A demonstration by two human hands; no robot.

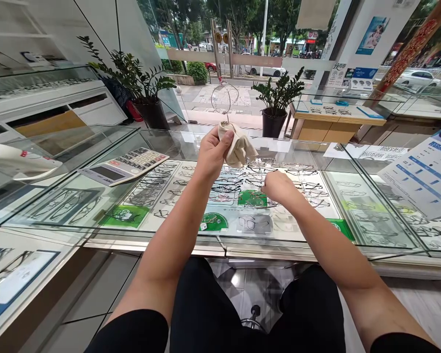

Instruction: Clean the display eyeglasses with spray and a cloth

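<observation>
My left hand [213, 149] is raised above the glass display counter [191, 235], its thumb and fingers closed on a bunched cream cloth [238, 147]. A thin dark piece sticks up from the top of the cloth; I cannot tell what it belongs to. My right hand [280, 189] hovers over the glass, lower and to the right, with its fingers curled in. Whatever those fingers hold, if anything, is hidden. Rows of eyeglasses [226, 185] lie under the glass beneath both hands.
A large-button calculator [127, 165] rests on the glass at left, near a white device [18, 162]. A printed sign [426, 166] stands at right. Beyond the counter are two potted plants [147, 93] and glass doors with looped cable at the handles [223, 44].
</observation>
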